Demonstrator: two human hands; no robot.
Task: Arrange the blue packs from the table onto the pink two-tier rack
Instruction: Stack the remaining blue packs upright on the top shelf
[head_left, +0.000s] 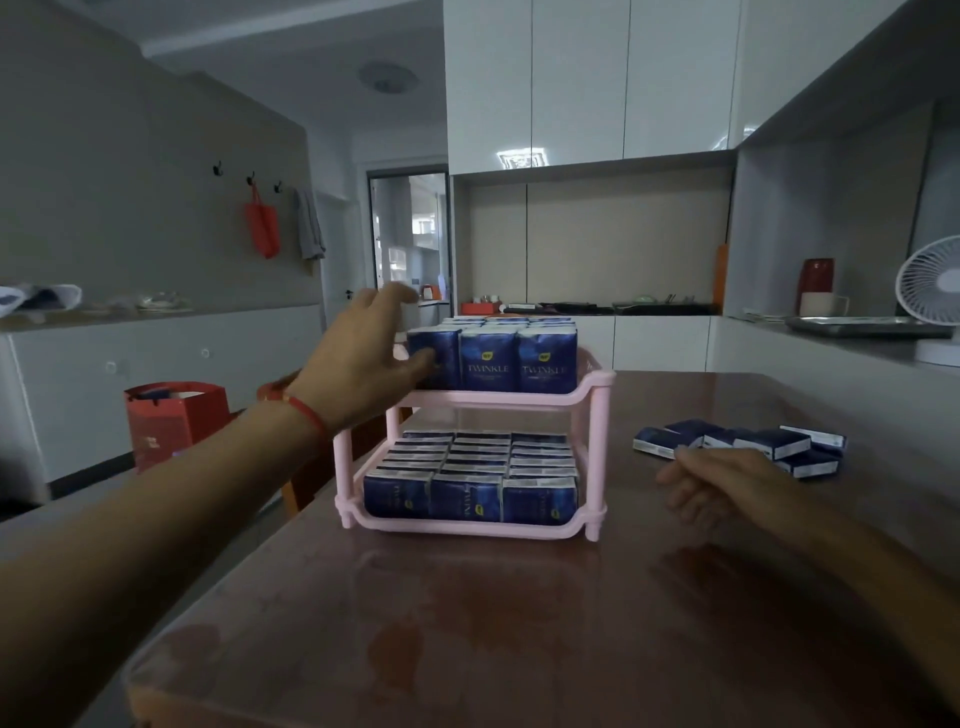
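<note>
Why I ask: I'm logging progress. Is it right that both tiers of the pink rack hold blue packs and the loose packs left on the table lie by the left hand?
Not quite. The head view shows the loose packs on the table by the right hand, not the left hand, which touches a pack on the upper tier. Both tiers of the pink rack do hold blue packs.

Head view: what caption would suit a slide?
Left hand touches top-tier packs on pink rack; more packs wait near right hand.

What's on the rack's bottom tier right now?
The bottom tier holds upright blue packs in three columns running front to back, seemingly full. The rear rows are partly hidden under the top tier, so no exact count.
</note>
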